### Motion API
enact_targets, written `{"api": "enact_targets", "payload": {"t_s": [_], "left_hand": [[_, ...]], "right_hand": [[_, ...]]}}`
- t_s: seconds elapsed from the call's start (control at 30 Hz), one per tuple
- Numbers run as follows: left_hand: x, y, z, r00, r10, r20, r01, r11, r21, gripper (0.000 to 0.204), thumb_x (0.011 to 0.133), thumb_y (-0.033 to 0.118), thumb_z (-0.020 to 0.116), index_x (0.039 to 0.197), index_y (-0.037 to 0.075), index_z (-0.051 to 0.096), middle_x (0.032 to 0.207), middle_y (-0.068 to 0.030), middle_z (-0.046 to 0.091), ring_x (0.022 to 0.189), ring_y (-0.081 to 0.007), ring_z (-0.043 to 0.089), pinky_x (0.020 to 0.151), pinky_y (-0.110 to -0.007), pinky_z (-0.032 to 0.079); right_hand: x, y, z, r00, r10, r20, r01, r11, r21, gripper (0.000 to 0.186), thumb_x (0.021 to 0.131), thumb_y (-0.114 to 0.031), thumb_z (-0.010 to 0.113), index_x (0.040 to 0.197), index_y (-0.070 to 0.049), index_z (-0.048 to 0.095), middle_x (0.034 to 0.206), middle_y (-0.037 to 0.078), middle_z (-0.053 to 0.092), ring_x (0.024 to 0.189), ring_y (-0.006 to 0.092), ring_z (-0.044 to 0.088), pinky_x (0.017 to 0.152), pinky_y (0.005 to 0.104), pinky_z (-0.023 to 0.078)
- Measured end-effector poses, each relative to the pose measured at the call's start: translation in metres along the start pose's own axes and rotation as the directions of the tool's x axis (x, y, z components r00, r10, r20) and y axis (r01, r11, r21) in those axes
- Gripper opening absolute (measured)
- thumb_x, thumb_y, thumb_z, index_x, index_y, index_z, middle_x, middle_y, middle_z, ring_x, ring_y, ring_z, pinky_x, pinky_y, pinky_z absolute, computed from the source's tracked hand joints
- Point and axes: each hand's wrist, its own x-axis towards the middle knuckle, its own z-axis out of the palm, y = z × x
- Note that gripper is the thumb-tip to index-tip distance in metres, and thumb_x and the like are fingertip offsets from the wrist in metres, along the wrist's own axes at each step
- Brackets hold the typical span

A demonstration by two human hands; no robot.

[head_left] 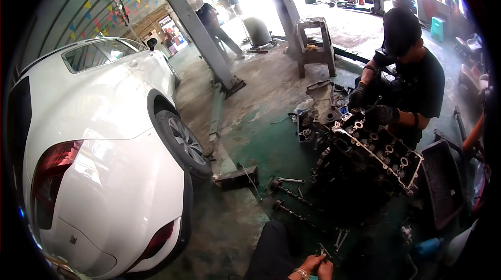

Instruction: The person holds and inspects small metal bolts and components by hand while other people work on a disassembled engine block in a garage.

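Low in the view, my left hand [311,263], with a watch at the wrist, and my right hand [325,268] are close together. The fingers of both close on a small metal piece [324,251], too small to name surely. Just beyond it, metal wrenches [341,240] lie on the dark floor. Two camshafts, one farther [292,193] and one nearer [293,213], rest to the left, beside another wrench [290,180]. An opened engine [365,147] stands ahead to the right. A co-worker [417,69] in black gloves has both hands over its far side.
A white car [109,123] fills the left. A lift post [195,29] rises behind its wheel, with a lift arm [236,177] near the floor. A plastic stool [315,45] and parts tray [305,126] stand beyond the engine. A black bin [442,183] is at right.
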Motion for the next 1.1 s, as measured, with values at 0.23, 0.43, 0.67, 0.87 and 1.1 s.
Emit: {"api": "enact_targets", "payload": {"t_s": [0.23,0.43,0.67,0.87,1.1], "left_hand": [[0.005,-0.001,0.000,0.999,0.052,-0.008,-0.052,0.998,0.038,0.033,0.090,0.031,0.067,0.095,-0.002,0.063,0.077,-0.0022,0.060,0.065,-0.0098,0.053,0.056,-0.025,0.042],[-0.004,0.005,0.003,0.994,0.111,0.002,-0.111,0.993,0.032,0.030,0.090,0.031,0.067,0.093,0.001,0.064,0.077,-0.0005,0.060,0.065,-0.0087,0.053,0.057,-0.023,0.041],[-0.026,0.020,0.005,0.989,0.149,0.010,-0.149,0.988,0.035,0.030,0.090,0.031,0.067,0.093,0.001,0.066,0.078,-0.0021,0.063,0.065,-0.0111,0.056,0.058,-0.024,0.043],[-0.038,0.024,-0.002,0.977,0.169,0.127,-0.161,0.985,-0.067,0.030,0.090,0.032,0.066,0.091,0.001,0.067,0.077,-0.0039,0.064,0.065,-0.0125,0.058,0.060,-0.025,0.046],[-0.045,0.028,-0.003,0.965,0.239,0.110,-0.235,0.971,-0.043,0.032,0.090,0.033,0.066,0.086,0.002,0.065,0.076,-0.0047,0.064,0.063,-0.0137,0.059,0.058,-0.026,0.046]], "right_hand": [[0.027,0.075,0.012,0.993,-0.092,0.071,0.107,0.966,-0.236,0.048,0.096,-0.038,0.048,0.113,0.004,0.061,0.108,0.030,0.062,0.103,0.0452,0.058,0.086,0.0476,0.045],[0.034,0.087,0.007,0.988,-0.149,0.033,0.153,0.950,-0.271,0.046,0.096,-0.038,0.046,0.113,0.002,0.062,0.109,0.031,0.061,0.103,0.0473,0.056,0.086,0.0480,0.045],[0.032,0.073,-0.005,0.951,-0.208,0.227,0.208,0.978,0.023,0.050,0.092,-0.042,0.055,0.117,0.001,0.062,0.110,0.022,0.065,0.103,0.0335,0.062,0.086,0.0432,0.047],[0.032,0.064,-0.007,0.945,-0.233,0.228,0.260,0.961,-0.097,0.049,0.092,-0.039,0.059,0.118,0.001,0.061,0.110,0.018,0.066,0.100,0.0257,0.061,0.084,0.0391,0.048],[0.013,0.032,-0.015,0.918,-0.187,0.350,0.162,0.982,0.100,0.042,0.089,-0.035,0.067,0.108,0.002,0.067,0.094,0.011,0.068,0.085,0.0146,0.058,0.075,0.0330,0.049]]}}
